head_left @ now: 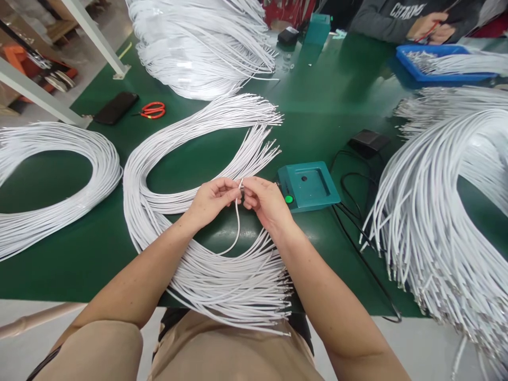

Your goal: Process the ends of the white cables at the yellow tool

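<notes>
My left hand [214, 200] and my right hand [266, 201] meet over the bench, both closed in a pinch at the end of one white cable [238, 225]. The cable loops down from my fingers toward a curved bundle of white cables [234, 275] in front of me. Exactly what the right fingertips grip at the cable end is partly hidden. Behind my hands lies another part of the bundle [170, 143], its loose ends fanned to the right. Just right of my right hand sits a teal device [309, 185] with a recessed top and a green lit button.
Coiled white cables [59, 135] lie at left, with large heaps [198, 47] behind and more cables [436, 211] at right. A phone [116, 108], red-handled scissors [153, 110], a black box [369, 143] with cords and a blue tray [448, 50] surround the work. Another person's hands [432, 29] are across the bench.
</notes>
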Action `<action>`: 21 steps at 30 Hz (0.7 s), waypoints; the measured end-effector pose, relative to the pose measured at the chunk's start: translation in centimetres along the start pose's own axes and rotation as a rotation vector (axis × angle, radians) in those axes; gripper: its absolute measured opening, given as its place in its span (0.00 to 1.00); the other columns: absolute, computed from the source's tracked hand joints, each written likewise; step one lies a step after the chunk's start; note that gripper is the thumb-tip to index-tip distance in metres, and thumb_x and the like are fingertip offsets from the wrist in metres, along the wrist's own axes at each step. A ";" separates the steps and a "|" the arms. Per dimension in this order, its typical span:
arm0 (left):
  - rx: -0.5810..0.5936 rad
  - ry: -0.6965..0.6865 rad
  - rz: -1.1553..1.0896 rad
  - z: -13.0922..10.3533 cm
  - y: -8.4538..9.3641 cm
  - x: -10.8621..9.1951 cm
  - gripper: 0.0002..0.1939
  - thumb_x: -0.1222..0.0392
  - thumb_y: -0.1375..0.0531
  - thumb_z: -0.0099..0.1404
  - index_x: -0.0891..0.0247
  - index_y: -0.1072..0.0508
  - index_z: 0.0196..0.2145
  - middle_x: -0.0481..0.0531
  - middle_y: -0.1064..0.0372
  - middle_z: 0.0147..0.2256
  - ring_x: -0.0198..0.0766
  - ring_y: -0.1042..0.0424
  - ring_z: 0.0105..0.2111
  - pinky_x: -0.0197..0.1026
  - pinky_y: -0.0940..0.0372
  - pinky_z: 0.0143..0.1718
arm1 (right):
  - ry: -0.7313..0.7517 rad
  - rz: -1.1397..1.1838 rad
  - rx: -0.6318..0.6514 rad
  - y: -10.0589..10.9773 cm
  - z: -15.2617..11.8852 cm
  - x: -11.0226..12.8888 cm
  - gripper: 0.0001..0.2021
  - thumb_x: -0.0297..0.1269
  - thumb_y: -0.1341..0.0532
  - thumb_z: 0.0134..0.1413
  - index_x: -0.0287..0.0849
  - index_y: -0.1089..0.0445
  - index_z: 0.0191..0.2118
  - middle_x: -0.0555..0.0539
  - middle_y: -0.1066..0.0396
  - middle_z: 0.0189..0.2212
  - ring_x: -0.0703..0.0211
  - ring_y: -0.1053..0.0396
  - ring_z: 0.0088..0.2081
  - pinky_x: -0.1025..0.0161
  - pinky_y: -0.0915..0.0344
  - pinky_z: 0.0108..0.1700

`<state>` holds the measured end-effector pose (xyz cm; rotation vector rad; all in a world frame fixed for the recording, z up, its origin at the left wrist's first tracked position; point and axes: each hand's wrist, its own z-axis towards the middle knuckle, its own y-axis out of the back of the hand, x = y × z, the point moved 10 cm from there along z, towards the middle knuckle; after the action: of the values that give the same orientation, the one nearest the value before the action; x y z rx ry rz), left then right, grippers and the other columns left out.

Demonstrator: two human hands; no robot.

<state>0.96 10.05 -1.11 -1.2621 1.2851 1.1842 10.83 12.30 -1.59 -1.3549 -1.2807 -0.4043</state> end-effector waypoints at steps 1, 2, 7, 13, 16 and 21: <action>0.009 -0.008 0.027 0.0 -0.1 -0.1 0.14 0.50 0.35 0.58 0.65 0.28 0.31 0.49 0.29 0.25 0.33 0.31 0.26 0.35 0.38 0.28 | 0.022 -0.028 -0.011 0.1 0.0 0.3 0.10 0.36 0.36 0.44 0.40 0.37 0.21 0.58 0.44 0.15 0.72 0.49 0.17 0.69 0.50 0.21; 0.017 -0.017 0.050 0.0 -0.2 -0.3 0.14 0.49 0.36 0.59 0.65 0.28 0.31 0.49 0.29 0.25 0.33 0.31 0.26 0.36 0.38 0.28 | 0.056 -0.073 -0.018 0.2 -0.1 0.7 0.06 0.35 0.37 0.45 0.40 0.34 0.24 0.58 0.43 0.15 0.71 0.47 0.18 0.69 0.49 0.21; 0.068 -0.043 0.108 -0.1 -0.8 -0.8 0.16 0.47 0.39 0.61 0.64 0.27 0.30 0.49 0.30 0.24 0.32 0.34 0.24 0.36 0.39 0.27 | 0.188 -0.307 0.061 -0.6 -0.6 2.8 0.09 0.30 0.41 0.47 0.42 0.26 0.35 0.56 0.34 0.20 0.68 0.36 0.23 0.67 0.38 0.30; 0.076 -0.058 0.047 -0.1 -0.6 -0.7 0.14 0.49 0.38 0.61 0.65 0.27 0.31 0.49 0.31 0.25 0.31 0.34 0.24 0.36 0.40 0.28 | 0.192 -0.331 0.011 0.2 -0.6 3.1 0.05 0.35 0.36 0.46 0.40 0.25 0.31 0.52 0.27 0.25 0.67 0.34 0.25 0.65 0.35 0.33; 0.042 -0.062 0.012 0.0 -0.2 -0.6 0.15 0.49 0.37 0.60 0.65 0.27 0.32 0.50 0.29 0.26 0.32 0.32 0.26 0.36 0.38 0.29 | 0.208 -0.371 0.004 0.3 -0.5 3.0 0.06 0.38 0.36 0.48 0.40 0.27 0.29 0.52 0.29 0.23 0.66 0.34 0.26 0.64 0.35 0.33; -0.024 -0.067 0.012 -0.1 0.2 -0.7 0.14 0.50 0.36 0.59 0.66 0.29 0.31 0.50 0.30 0.25 0.32 0.31 0.26 0.36 0.36 0.30 | 0.415 -0.703 -0.075 0.0 -1.2 4.3 0.06 0.37 0.42 0.53 0.42 0.33 0.29 0.51 0.31 0.26 0.63 0.34 0.29 0.63 0.37 0.35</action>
<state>0.77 9.96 -0.44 -1.2232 1.2339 1.2432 12.79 13.12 2.29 -0.7782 -1.3602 -1.1620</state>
